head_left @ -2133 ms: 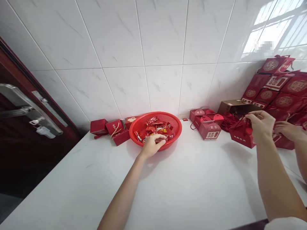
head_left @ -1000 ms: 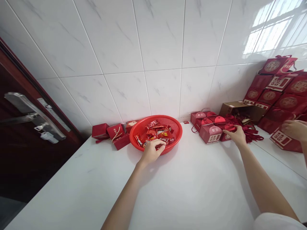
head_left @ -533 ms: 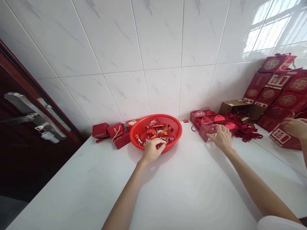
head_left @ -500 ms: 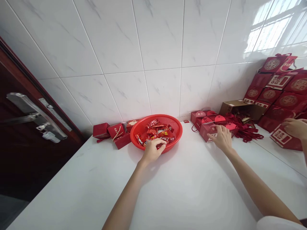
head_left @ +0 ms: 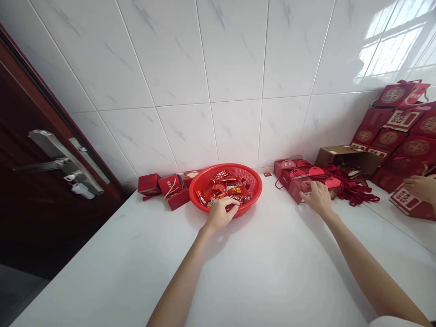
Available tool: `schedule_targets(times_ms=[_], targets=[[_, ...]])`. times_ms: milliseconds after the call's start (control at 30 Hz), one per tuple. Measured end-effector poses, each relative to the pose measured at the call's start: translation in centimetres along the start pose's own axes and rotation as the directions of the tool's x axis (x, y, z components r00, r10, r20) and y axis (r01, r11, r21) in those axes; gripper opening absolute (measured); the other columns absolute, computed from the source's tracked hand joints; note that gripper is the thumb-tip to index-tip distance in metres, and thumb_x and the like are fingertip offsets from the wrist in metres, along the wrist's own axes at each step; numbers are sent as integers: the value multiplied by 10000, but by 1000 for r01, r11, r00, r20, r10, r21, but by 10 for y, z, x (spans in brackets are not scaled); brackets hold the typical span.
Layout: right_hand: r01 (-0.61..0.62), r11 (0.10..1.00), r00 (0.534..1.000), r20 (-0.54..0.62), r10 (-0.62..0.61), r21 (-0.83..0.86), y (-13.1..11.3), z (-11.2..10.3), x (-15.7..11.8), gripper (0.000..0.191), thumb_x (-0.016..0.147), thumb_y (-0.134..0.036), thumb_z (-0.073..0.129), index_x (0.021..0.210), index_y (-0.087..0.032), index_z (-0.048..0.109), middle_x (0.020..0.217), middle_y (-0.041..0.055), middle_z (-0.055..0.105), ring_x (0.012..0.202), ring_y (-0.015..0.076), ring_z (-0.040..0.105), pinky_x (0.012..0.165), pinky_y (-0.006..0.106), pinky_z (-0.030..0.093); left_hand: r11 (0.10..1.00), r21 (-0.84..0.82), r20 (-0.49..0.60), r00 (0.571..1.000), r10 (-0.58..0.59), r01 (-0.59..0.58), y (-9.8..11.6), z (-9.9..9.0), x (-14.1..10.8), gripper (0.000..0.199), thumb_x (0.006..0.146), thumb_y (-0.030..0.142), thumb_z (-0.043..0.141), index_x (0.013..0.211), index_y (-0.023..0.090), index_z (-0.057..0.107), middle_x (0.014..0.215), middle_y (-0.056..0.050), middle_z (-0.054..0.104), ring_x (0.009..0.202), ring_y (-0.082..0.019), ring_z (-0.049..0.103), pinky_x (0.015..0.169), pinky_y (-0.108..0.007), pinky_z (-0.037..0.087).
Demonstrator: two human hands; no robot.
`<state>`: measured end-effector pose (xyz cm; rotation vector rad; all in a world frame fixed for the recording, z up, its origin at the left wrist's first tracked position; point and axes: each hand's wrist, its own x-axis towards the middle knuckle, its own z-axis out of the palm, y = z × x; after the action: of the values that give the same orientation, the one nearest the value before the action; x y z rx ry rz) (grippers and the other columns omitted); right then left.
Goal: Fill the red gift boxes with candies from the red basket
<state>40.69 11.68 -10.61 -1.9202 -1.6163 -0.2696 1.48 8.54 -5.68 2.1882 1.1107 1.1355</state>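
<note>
A red plastic basket [head_left: 254, 176] holds several wrapped candies [head_left: 220, 187], mostly in red wrappers. My left hand [head_left: 220, 214] is at its near rim, fingers curled over the candies and thumb bent in towards the index finger. Whatever lies between those fingertips is hidden. Off to the right, my right hand [head_left: 319, 199] rests on the front red gift box [head_left: 297, 190], with fingers over its top and thumb at the near side. More red gift boxes [head_left: 283, 167] stand just behind it against the wall.
Left of the basket lie several small red boxes [head_left: 149, 185]. Red ribbons [head_left: 357, 193] and an open brown box [head_left: 335, 151] are at the right, before a stack of gift boxes [head_left: 413, 147]. Another person's hand [head_left: 420, 187] touches a box there. A door [head_left: 44, 200] stands left.
The whole view has shifted slightly, so everything appears a little further right. Both my hands keep the same places at the basket and the gift box.
</note>
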Motion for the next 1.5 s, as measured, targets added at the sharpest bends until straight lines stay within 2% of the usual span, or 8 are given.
schedule_targets(times_ms=[300,567,700,833,967,1267,1400,1500], targets=[[42,974,993,-118,-16,224,-46,-10,-29,396,778,-428,574,1089,-182,583,1334,217,530,1264,388,469,978,545,422,1000,-21,31,999,-12,12,0,-3,1,150,841,195,605,849,210,754,911,-44,777,864,-206,722,856,-345,567],[210,814,971,-15,-241,541,-106,-36,-98,217,903,-443,536,903,-245,626,990,85,695,881,249,676,812,402,536,974,-211,102,993,-66,86,-2,-14,4,142,809,282,665,881,203,759,957,-59,771,902,-213,722,845,-337,586],[181,781,974,-1,-226,598,-117,-37,-113,237,926,-440,525,861,-244,640,933,76,702,821,232,693,725,369,553,968,-233,-106,987,-122,95,-25,-53,18,210,798,357,678,898,192,759,983,-76,767,939,-230,717,864,-351,583],[135,759,980,27,-197,636,-119,-31,-117,294,934,-485,514,832,-245,649,916,89,707,793,237,695,612,340,551,950,108,-437,872,-219,292,-67,-115,43,203,818,256,587,895,183,761,1086,-92,745,1077,-257,675,1007,-391,513],[106,731,980,53,-190,674,-119,-23,-118,302,931,-489,515,829,-243,657,912,98,701,773,239,701,498,302,522,730,432,-448,829,-335,529,-105,-152,61,176,757,199,601,807,188,769,1214,-130,696,1272,-354,545,1105,-483,404],[72,726,979,93,-184,684,-117,-18,-118,278,930,-449,516,843,-237,674,903,110,696,727,233,702,410,267,485,737,379,-509,791,-340,560,-132,-149,75,265,749,226,592,951,176,756,1156,-167,719,1227,-362,560,1080,-490,384],[65,721,976,108,-191,689,-118,-18,-118,266,928,-436,519,846,-236,673,947,105,699,671,205,683,390,259,463,733,285,-656,683,-321,618,-122,-168,71,354,836,240,473,1058,125,724,1211,-181,698,1200,-331,601,1068,-440,424],[64,715,972,120,-203,697,-119,-17,-119,274,930,-444,516,841,-236,671,940,101,700,665,202,680,406,263,475,848,32,-810,511,-288,528,-99,-185,66,321,806,304,524,1007,134,708,1135,-149,722,1112,-291,649,998,-386,490]])
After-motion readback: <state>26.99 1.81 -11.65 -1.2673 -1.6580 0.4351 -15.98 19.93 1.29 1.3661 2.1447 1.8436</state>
